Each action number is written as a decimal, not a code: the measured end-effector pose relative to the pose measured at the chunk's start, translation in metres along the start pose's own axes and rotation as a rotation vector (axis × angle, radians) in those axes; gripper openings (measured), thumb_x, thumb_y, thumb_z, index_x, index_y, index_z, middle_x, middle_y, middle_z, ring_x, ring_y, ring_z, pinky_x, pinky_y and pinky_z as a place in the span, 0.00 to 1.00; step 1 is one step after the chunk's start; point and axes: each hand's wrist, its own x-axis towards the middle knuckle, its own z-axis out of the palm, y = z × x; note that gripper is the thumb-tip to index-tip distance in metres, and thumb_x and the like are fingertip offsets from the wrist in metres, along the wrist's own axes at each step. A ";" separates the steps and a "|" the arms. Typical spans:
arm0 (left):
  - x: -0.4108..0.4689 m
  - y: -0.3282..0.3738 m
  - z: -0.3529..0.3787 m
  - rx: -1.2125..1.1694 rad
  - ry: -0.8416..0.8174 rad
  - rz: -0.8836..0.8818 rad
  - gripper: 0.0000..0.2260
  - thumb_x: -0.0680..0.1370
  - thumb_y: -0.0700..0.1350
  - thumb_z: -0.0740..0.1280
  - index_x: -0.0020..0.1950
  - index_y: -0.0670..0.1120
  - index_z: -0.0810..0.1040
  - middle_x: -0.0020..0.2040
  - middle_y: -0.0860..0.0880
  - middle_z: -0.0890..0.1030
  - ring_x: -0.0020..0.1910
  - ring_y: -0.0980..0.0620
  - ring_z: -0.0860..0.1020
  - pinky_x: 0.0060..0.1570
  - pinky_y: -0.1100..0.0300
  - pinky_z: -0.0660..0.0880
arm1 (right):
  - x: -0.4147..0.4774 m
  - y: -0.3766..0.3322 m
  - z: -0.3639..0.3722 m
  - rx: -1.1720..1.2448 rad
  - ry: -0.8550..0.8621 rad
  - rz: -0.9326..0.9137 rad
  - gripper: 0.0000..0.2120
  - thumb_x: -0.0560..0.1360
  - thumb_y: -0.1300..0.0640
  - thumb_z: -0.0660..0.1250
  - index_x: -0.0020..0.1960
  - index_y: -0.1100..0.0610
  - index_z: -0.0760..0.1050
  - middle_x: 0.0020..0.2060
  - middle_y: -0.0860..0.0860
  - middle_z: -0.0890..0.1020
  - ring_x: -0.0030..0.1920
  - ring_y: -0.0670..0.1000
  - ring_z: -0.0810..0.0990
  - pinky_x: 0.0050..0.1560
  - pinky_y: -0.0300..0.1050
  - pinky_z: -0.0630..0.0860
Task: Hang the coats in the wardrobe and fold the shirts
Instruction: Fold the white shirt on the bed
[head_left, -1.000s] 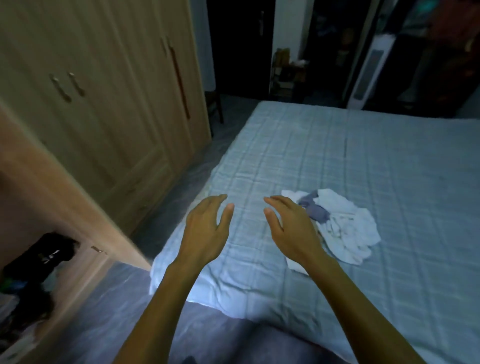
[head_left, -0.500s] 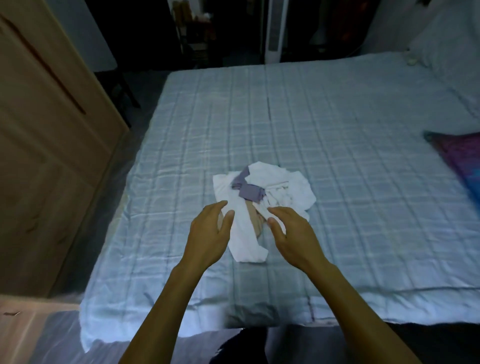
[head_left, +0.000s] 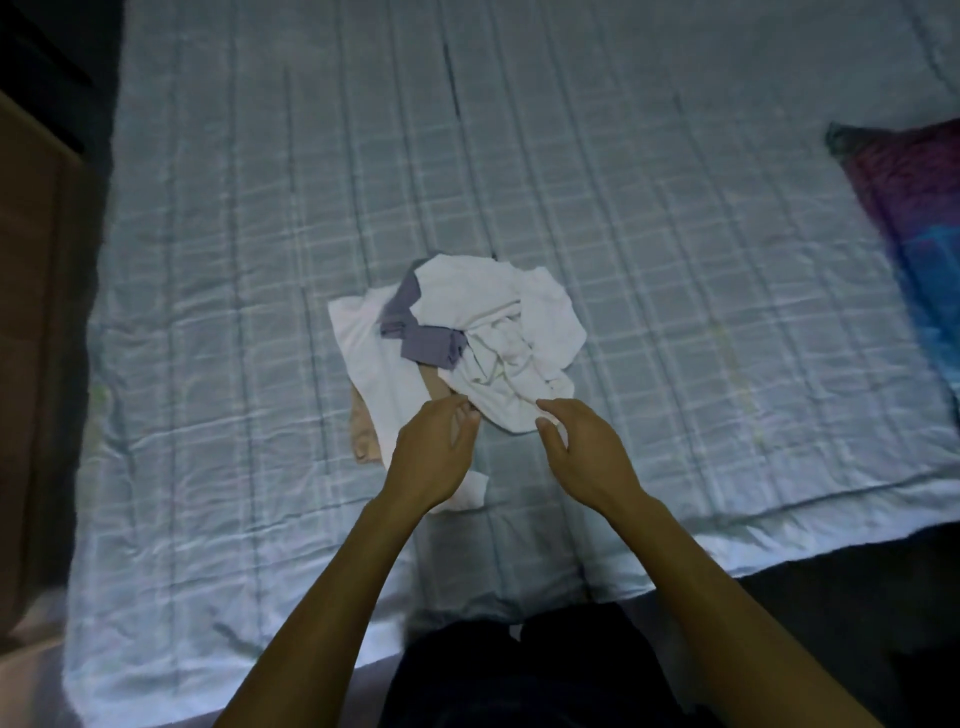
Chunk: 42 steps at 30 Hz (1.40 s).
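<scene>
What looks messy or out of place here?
The white shirts lie crumpled in a heap on the bed, a grey-purple garment tangled among them and a tan piece poking out beneath. Nothing is folded. The left hand and right hand reach its near edge.

— What sort of place was it?

— A bedroom in a home. A bed (head_left: 675, 270) under a pale blue checked quilt (head_left: 218, 291) filled nearly the whole frame.

— Anything else pointing that way?

— A pillow (head_left: 919, 223) in purple and blue lay at the right edge, and a crumpled heap of clothes (head_left: 498, 322), mostly white with one grey piece, sat at the centre of the quilt.

— And round the bed?

— Brown wooden furniture (head_left: 36, 322) stood along the left edge, and dark floor (head_left: 883, 597) showed at the lower right. The light was dim.
</scene>
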 end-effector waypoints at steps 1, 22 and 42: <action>0.009 -0.002 0.007 0.015 -0.021 -0.021 0.16 0.82 0.50 0.57 0.63 0.41 0.74 0.61 0.44 0.77 0.60 0.46 0.73 0.51 0.63 0.63 | 0.006 0.010 0.005 0.015 -0.020 0.030 0.16 0.79 0.55 0.61 0.65 0.60 0.74 0.62 0.55 0.77 0.61 0.53 0.75 0.60 0.36 0.64; 0.172 -0.075 0.156 0.206 -0.254 -0.108 0.19 0.81 0.50 0.60 0.70 0.45 0.69 0.65 0.44 0.73 0.57 0.46 0.75 0.59 0.56 0.70 | 0.182 0.163 0.106 -0.155 -0.125 0.413 0.27 0.79 0.51 0.60 0.74 0.56 0.57 0.65 0.58 0.73 0.62 0.59 0.74 0.63 0.52 0.67; 0.132 0.068 0.037 -0.372 0.085 0.274 0.14 0.78 0.32 0.59 0.63 0.38 0.73 0.57 0.47 0.77 0.55 0.59 0.75 0.55 0.62 0.72 | 0.121 -0.043 -0.060 0.675 0.192 0.092 0.16 0.76 0.49 0.60 0.52 0.61 0.76 0.46 0.56 0.82 0.47 0.54 0.82 0.52 0.57 0.78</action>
